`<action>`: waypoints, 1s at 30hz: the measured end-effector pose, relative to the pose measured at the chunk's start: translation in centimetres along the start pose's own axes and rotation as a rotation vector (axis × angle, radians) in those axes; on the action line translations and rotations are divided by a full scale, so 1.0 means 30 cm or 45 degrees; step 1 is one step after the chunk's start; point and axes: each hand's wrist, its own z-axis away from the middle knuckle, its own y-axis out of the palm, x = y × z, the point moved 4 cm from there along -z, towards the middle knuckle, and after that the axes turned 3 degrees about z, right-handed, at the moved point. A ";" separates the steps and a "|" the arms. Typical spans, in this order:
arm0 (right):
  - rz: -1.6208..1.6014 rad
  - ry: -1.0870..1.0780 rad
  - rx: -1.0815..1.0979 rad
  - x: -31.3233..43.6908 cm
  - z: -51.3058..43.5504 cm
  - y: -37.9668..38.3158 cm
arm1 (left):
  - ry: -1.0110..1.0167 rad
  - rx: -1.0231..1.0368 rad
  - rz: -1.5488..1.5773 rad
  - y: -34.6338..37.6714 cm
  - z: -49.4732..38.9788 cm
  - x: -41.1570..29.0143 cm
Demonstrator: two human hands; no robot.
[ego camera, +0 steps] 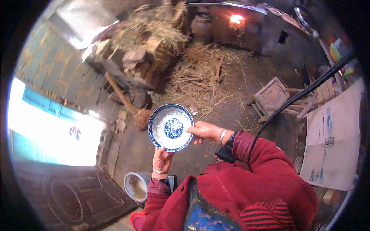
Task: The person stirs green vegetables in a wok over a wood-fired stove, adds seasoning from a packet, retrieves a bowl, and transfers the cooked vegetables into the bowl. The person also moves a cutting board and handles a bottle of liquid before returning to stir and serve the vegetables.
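Observation:
A round white dish with a blue patterned rim and centre (171, 127), a plate or shallow bowl, is held up over the floor in both hands. At its near edge my left hand (162, 160) grips the rim, the thumb on top. From the right my right hand (205, 131) holds the rim, with a finger or thumb reaching over the inside; the other fingers are partly hidden below. The inside shows whitish streaks or glare, and I cannot tell whether it is wet. Both wrists wear silvery bracelets and dark bands.
Straw and sticks (199, 75) litter the floor ahead, below a straw-topped woodpile (150, 31). A fire (236, 19) glows beside a large jar (201, 27). A wooden stool (271, 92) stands right, a bucket (136, 187) lower left, and a long-handled wooden tool (122, 96) left.

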 end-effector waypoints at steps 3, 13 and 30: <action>-0.039 -0.115 -0.098 0.039 0.141 0.091 | -0.188 0.060 -0.046 0.013 0.018 -0.063; -0.386 -0.364 -0.876 -0.224 0.519 0.132 | -0.476 0.452 -0.117 0.068 -0.134 -0.123; -0.801 -0.346 -2.207 -0.860 0.891 0.596 | -0.560 0.827 -0.233 0.050 -0.468 -0.118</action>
